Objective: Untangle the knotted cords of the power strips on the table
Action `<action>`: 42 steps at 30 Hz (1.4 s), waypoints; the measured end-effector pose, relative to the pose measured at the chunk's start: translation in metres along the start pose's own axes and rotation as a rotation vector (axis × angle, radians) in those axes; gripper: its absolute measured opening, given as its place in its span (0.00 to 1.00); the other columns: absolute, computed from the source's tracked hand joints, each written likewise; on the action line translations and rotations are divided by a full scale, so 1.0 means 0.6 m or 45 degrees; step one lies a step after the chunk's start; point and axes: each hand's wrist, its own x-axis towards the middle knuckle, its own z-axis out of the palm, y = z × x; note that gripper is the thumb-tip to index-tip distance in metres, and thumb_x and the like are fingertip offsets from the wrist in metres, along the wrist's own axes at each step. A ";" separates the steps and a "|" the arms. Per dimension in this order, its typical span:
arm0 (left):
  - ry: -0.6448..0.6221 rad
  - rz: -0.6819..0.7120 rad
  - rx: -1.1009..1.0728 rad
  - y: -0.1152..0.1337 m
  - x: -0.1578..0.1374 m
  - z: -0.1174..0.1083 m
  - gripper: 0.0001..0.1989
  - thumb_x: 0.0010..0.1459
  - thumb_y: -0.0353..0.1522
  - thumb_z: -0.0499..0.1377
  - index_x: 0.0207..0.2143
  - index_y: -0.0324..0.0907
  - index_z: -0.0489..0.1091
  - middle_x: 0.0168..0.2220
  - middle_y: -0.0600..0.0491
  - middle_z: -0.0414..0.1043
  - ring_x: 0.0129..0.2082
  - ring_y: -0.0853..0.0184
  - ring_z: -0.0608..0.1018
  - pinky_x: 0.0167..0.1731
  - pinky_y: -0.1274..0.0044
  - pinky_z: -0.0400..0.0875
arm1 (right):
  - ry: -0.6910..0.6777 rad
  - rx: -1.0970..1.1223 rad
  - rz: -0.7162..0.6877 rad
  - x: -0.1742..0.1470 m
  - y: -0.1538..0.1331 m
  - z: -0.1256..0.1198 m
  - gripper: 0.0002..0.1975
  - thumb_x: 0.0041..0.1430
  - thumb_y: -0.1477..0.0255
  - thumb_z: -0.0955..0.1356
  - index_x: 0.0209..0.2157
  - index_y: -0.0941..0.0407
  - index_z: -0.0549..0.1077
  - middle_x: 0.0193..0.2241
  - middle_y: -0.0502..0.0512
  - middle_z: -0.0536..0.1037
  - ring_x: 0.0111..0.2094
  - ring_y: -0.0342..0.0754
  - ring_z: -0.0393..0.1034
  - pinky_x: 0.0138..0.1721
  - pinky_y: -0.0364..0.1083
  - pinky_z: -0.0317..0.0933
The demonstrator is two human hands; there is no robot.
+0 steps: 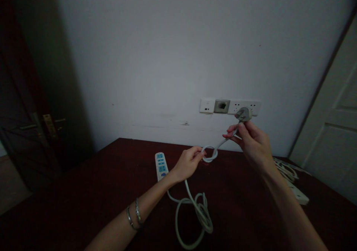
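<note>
My left hand pinches a white power cord close to a loose loop in it, above the dark red table. Up and to the right, my right hand grips the same cord just below its plug, whose metal pins point left. Between my hands the cord crosses itself in a small loop or knot. The rest of the cord hangs down into tangled coils. A white power strip with blue sockets lies behind my left wrist, its near end partly hidden by my forearm.
Wall sockets and switch plates sit low on the white wall behind my right hand. A second white power strip with a bundled cord lies at the right of the table. Doors stand at both sides.
</note>
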 end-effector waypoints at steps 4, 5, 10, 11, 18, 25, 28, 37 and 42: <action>-0.011 0.013 0.016 0.003 -0.001 -0.007 0.13 0.60 0.37 0.48 0.33 0.38 0.67 0.29 0.53 0.72 0.31 0.69 0.73 0.34 0.79 0.63 | 0.009 -0.061 0.029 -0.001 0.002 0.002 0.14 0.54 0.59 0.66 0.33 0.56 0.68 0.30 0.50 0.72 0.30 0.42 0.71 0.37 0.47 0.70; -0.015 0.009 0.029 0.004 -0.002 -0.008 0.12 0.60 0.36 0.48 0.33 0.38 0.67 0.29 0.53 0.72 0.32 0.69 0.73 0.34 0.79 0.63 | 0.007 -0.064 0.043 -0.002 0.002 0.003 0.14 0.53 0.58 0.66 0.34 0.55 0.68 0.30 0.50 0.72 0.30 0.42 0.71 0.36 0.47 0.70; -0.024 -0.040 0.055 0.010 -0.005 -0.009 0.10 0.59 0.34 0.49 0.32 0.39 0.66 0.31 0.53 0.73 0.34 0.68 0.74 0.35 0.79 0.64 | -0.072 -0.040 0.095 -0.007 0.006 0.017 0.17 0.52 0.58 0.67 0.40 0.55 0.67 0.29 0.51 0.73 0.28 0.43 0.71 0.33 0.47 0.71; -0.028 -0.050 0.046 0.012 -0.006 -0.007 0.10 0.59 0.34 0.49 0.32 0.39 0.66 0.31 0.53 0.73 0.33 0.68 0.74 0.35 0.79 0.64 | -0.090 -0.028 0.100 -0.010 0.006 0.024 0.18 0.52 0.58 0.67 0.40 0.55 0.67 0.29 0.50 0.73 0.27 0.43 0.71 0.32 0.47 0.71; -0.030 -0.033 0.030 0.018 -0.007 -0.001 0.09 0.60 0.34 0.48 0.32 0.39 0.65 0.33 0.52 0.73 0.35 0.68 0.73 0.36 0.78 0.64 | -0.092 0.210 0.110 -0.037 0.025 0.084 0.16 0.53 0.60 0.66 0.40 0.54 0.62 0.31 0.51 0.72 0.29 0.42 0.71 0.32 0.44 0.70; -0.073 -0.160 -0.419 0.011 -0.004 0.004 0.10 0.58 0.36 0.51 0.34 0.38 0.63 0.34 0.49 0.74 0.38 0.66 0.75 0.40 0.75 0.68 | -0.017 0.125 -0.006 -0.031 0.033 0.083 0.14 0.54 0.61 0.66 0.36 0.54 0.62 0.32 0.50 0.72 0.31 0.43 0.71 0.35 0.47 0.69; -0.089 -0.286 -0.657 0.010 0.000 0.003 0.12 0.57 0.39 0.52 0.34 0.38 0.60 0.35 0.46 0.73 0.32 0.64 0.78 0.26 0.76 0.71 | -0.040 0.009 -0.117 -0.020 0.032 0.062 0.11 0.55 0.63 0.66 0.36 0.54 0.65 0.32 0.51 0.73 0.33 0.44 0.71 0.41 0.49 0.67; 0.048 -0.352 -0.751 0.006 0.011 -0.019 0.16 0.56 0.42 0.52 0.35 0.37 0.60 0.34 0.45 0.73 0.21 0.65 0.78 0.10 0.83 0.65 | -0.238 -0.554 -0.297 -0.001 0.021 0.003 0.11 0.52 0.64 0.67 0.30 0.57 0.75 0.31 0.55 0.76 0.36 0.49 0.70 0.41 0.48 0.62; 0.130 -0.335 -0.694 0.006 0.014 -0.028 0.15 0.56 0.40 0.51 0.36 0.35 0.63 0.29 0.47 0.73 0.17 0.67 0.76 0.09 0.83 0.63 | -0.569 -0.658 -0.433 0.001 0.016 -0.004 0.12 0.58 0.66 0.63 0.36 0.56 0.76 0.31 0.55 0.72 0.35 0.46 0.66 0.38 0.46 0.59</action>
